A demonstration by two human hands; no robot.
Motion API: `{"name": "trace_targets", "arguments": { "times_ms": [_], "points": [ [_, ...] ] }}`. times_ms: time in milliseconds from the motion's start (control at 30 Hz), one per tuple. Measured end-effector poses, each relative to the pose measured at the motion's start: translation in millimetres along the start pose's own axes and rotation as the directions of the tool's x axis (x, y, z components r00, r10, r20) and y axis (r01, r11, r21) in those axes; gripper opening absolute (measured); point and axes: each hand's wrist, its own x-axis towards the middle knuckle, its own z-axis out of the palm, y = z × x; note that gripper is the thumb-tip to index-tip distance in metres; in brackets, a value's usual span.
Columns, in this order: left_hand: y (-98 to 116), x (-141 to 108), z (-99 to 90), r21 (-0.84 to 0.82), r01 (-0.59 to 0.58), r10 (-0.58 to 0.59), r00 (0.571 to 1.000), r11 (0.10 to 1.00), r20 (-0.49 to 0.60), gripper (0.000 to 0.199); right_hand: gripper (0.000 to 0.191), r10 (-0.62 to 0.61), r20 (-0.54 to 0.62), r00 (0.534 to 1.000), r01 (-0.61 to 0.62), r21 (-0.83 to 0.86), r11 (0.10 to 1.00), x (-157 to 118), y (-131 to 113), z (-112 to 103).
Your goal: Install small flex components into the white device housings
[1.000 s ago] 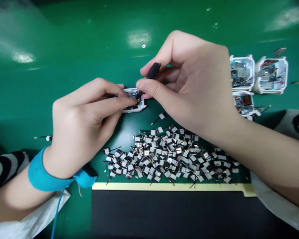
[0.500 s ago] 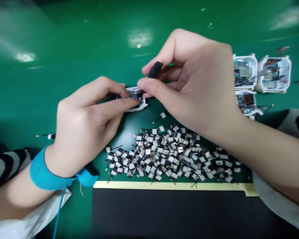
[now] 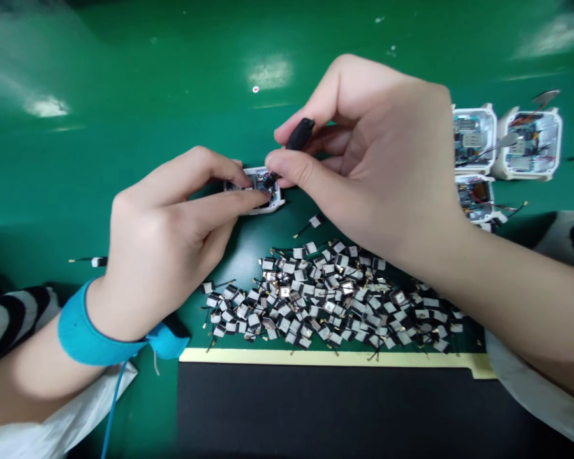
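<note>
We find the white plastic housing [image 3: 278, 200] near the middle of the work surface, its long axis running 3 to 9 o'clock and its circuit board exposed. The left hand [image 3: 160, 248] is nearly closed, its fingers curled over the housing and gripping it. The right hand [image 3: 377, 153] pinches a black tool [image 3: 299, 134] between thumb and fingers, its long axis running 1 to 7 o'clock, with the tip pointing down into the housing. A pile of small white-tagged parts [image 3: 330, 296] lies at 5 o'clock; three open housings [image 3: 526, 143] sit at 3 o'clock on the green mat [image 3: 124, 76].
</note>
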Motion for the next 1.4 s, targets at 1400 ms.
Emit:
{"name": "trace_targets", "arguments": {
  "times_ms": [1400],
  "points": [
    [1.4,0.6,-1.1,0.005,0.034,-0.034,0.999,0.999,0.003,0.017,0.015,-0.012,0.016,1.0,0.012,0.028,1.0,0.0,0.6,-1.5]
  ]
}}
